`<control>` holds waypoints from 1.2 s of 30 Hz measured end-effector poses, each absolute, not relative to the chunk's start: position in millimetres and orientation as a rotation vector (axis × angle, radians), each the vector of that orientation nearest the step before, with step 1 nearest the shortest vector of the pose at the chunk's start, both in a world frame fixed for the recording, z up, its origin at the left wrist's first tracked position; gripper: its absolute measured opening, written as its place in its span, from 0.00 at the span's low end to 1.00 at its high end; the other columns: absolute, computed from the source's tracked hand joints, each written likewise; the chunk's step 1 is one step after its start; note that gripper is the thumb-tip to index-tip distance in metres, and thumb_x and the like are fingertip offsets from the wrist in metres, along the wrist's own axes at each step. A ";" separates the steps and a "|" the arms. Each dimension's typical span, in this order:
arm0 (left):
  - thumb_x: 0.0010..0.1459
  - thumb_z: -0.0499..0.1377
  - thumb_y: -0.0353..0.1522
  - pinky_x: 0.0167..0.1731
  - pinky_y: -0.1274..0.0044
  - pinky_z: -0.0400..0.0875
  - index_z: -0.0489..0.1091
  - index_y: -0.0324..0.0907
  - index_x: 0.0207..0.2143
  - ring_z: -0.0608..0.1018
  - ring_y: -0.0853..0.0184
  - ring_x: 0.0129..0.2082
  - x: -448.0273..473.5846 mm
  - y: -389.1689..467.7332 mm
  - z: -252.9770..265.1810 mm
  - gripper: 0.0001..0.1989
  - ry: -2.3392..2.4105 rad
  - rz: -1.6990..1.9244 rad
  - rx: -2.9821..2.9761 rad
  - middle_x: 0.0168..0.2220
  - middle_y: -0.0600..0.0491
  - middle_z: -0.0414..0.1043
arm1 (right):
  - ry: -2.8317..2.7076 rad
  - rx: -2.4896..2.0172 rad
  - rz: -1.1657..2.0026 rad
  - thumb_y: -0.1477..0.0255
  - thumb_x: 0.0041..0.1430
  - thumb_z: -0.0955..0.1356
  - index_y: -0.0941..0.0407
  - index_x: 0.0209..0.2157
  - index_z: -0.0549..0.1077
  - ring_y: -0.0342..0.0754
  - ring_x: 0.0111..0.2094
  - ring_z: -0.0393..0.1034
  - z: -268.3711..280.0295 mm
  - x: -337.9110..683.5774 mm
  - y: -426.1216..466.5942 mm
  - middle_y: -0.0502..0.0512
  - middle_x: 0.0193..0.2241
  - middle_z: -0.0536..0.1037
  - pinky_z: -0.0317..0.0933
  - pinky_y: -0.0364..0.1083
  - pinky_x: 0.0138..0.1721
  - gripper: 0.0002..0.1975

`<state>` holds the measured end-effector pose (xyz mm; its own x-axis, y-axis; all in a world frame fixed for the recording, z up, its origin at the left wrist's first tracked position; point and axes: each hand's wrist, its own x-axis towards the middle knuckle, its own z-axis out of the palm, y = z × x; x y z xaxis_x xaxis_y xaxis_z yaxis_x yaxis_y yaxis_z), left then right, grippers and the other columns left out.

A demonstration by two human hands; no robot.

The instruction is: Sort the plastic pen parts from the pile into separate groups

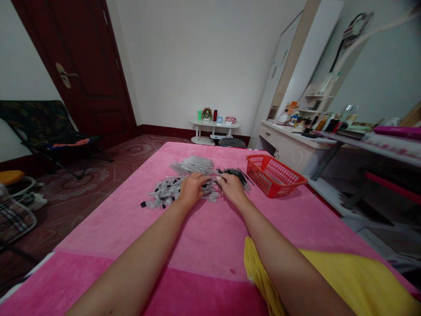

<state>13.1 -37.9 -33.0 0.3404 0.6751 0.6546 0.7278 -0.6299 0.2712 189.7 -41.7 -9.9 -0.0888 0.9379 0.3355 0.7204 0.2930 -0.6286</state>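
Observation:
My left hand (193, 189) and my right hand (232, 188) face each other low over the pink cloth, fingertips pinched and almost meeting. Between them runs a thin, pale stick that looks like a pen barrel (212, 179); its ends are hidden by my fingers, and what the right fingertips pinch is too small to tell. Around my left hand lies a heap of short translucent pieces with black bits, like pen caps (166, 191). Beyond it, pale slim tubes (194, 164) lie in a pile. Thin black sticks, like pen refills (235, 173), spread behind my right hand.
A red plastic basket (274, 175) stands right of the piles. Yellow fabric (358, 281) lies under my right forearm on the pink-covered table (210, 245). A cluttered dresser (289, 140) is at the right, a folding chair (49, 125) at the left.

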 end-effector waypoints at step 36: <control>0.51 0.51 0.19 0.40 0.74 0.67 0.73 0.43 0.43 0.73 0.63 0.40 9.3 -34.4 -34.1 0.21 -1.272 -1.229 -2.498 0.38 0.49 0.74 | -1.856 -1.465 0.630 0.61 0.61 0.57 0.59 0.22 0.73 0.42 0.18 0.64 -15.0 189.3 -39.4 0.52 0.15 0.71 0.53 0.40 0.22 0.23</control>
<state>9.3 -34.4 -34.1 0.3329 0.6448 0.6880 0.7096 -0.6518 0.2675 189.3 -39.4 -15.0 -0.1351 0.9677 0.2128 0.6380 0.2493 -0.7286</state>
